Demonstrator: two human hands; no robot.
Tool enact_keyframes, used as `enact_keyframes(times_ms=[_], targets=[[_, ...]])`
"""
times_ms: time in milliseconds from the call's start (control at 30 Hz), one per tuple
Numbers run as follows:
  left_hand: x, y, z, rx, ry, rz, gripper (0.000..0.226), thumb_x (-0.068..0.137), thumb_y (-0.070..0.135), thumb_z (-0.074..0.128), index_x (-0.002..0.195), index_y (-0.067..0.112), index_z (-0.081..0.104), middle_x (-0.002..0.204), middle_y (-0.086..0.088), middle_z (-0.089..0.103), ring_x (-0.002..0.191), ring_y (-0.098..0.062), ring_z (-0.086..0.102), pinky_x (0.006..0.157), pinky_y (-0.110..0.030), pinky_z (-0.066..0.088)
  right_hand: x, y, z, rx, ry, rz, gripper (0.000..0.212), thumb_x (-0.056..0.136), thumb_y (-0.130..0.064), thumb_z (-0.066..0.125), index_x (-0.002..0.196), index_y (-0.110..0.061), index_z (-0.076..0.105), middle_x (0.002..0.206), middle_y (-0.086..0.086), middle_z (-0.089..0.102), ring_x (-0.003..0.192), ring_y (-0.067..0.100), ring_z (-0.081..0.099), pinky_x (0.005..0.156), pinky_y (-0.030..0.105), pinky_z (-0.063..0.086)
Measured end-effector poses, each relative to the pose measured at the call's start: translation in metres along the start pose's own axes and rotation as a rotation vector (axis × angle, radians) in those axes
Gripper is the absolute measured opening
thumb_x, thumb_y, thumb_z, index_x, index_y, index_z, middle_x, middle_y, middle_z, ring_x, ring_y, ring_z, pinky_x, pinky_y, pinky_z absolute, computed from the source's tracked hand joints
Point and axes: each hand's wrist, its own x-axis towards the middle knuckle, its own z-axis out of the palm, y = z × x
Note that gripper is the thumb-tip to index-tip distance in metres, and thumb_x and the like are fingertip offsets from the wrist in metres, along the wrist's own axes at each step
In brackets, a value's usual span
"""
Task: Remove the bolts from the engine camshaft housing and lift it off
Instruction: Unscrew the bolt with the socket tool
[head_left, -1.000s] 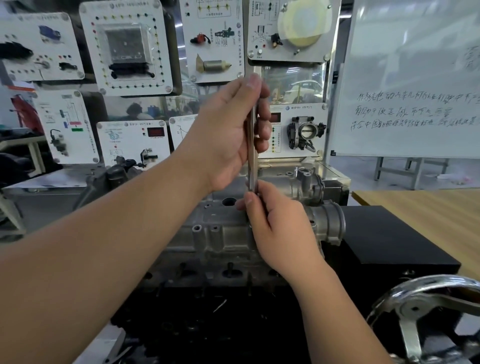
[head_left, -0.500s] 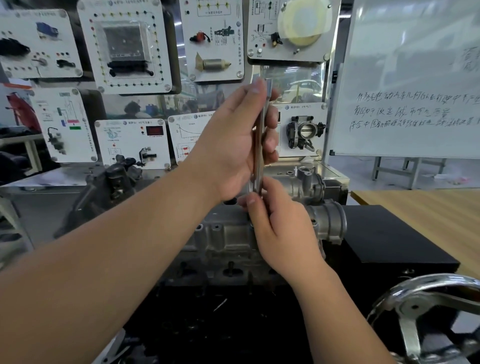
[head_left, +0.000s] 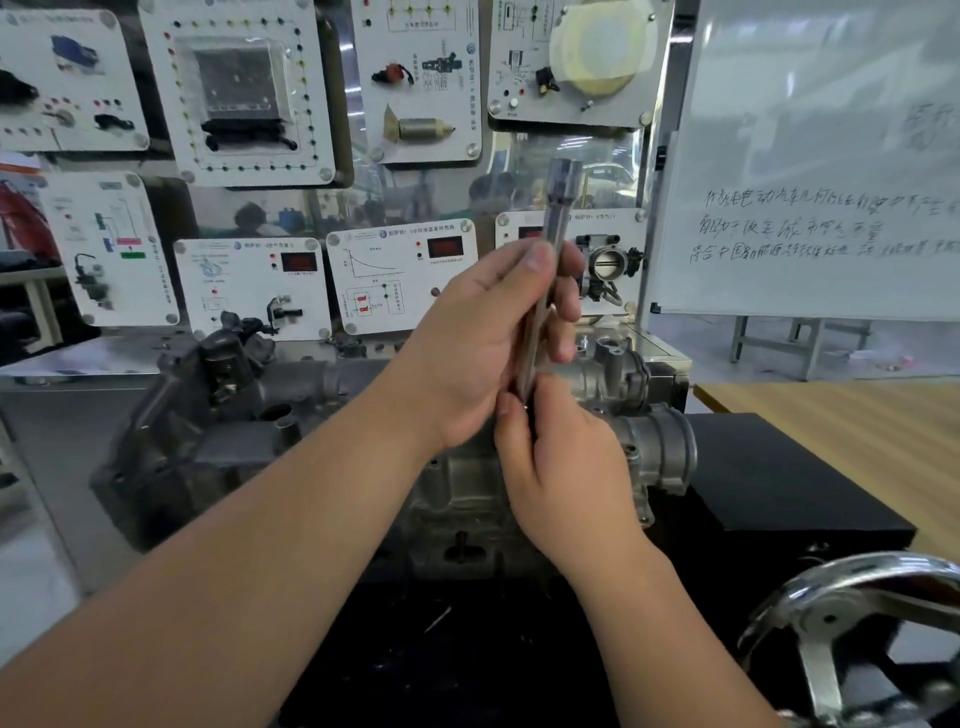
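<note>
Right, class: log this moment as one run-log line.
left hand: grips extension bar upright | right hand: pinches its lower end | camshaft housing: on engine, beneath hands

A black stand (head_left: 779, 478) carries the grey engine camshaft housing (head_left: 462, 483), which sits directly on top. A wooden table (head_left: 841, 415) (pale, at the right) appears to adjoin the stand.

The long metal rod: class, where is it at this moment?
In the head view, the long metal rod stands upright at centre, gripped by the left hand, its lower end pinched by the right hand, above the housing.
</note>
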Motion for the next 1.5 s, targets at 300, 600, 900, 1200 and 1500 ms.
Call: enact_keyframes(times_ms=[300,600,900,1200,1500], targets=[[-0.007,0.000,-0.013,0.066,0.076,0.027,0.021,0.097,0.030,0.054,0.088,0.028,0.073,0.077,0.000,0.067,0.061,-0.018,0.064,0.061,-0.030,0.055,0.003,0.003,-0.002,-0.053,-0.050,-0.049,0.028,0.104,-0.029,0.042,0.080,-0.013,0.047,0.063,0.000,0.055,0.055,0.021,0.046,0.052,0.034,0.028],[0.023,0.076,-0.008,0.344,-0.061,0.020,0.031,0.107,0.031,0.039,0.114,0.018,0.065,0.084,0.000,0.070,0.074,-0.018,0.067,0.074,-0.038,0.057,0.005,0.001,-0.006,-0.027,-0.171,0.016,0.046,0.102,-0.039,0.027,0.103,-0.015,0.067,0.068,-0.004,0.059,0.066,0.017,0.057,0.062,0.040,0.045],[0.027,0.103,-0.009,1.325,-0.052,0.240,0.025,0.104,0.044,0.049,0.089,0.036,0.067,0.073,0.001,0.070,0.059,0.000,0.063,0.055,-0.012,0.048,0.002,0.001,-0.009,0.068,-0.132,0.024,0.029,0.102,-0.038,0.041,0.108,-0.018,0.061,0.065,-0.005,0.058,0.059,0.011,0.055,0.054,0.036,0.047],[0.035,0.120,0.009,1.819,-0.310,0.134,0.032,0.108,0.046,0.031,0.081,0.034,0.043,0.076,0.009,0.051,0.067,0.003,0.049,0.061,-0.024,0.031,-0.001,-0.002,-0.011,0.057,-0.169,0.046,0.032,0.101,-0.038,0.031,0.098,-0.019,0.056,0.071,-0.006,0.060,0.066,0.013,0.057,0.061,0.044,0.049],[0.026,0.131,0.001,1.437,-0.173,0.060,0.009,0.100,0.043,0.058,0.094,0.036,0.062,0.080,0.022,0.073,0.068,0.006,0.067,0.055,-0.007,0.047,0.000,0.006,-0.011,0.150,-0.167,0.053,0.026,0.100,-0.043,0.040,0.106,-0.026,0.059,0.076,-0.010,0.065,0.071,0.009,0.061,0.062,0.030,0.049]])
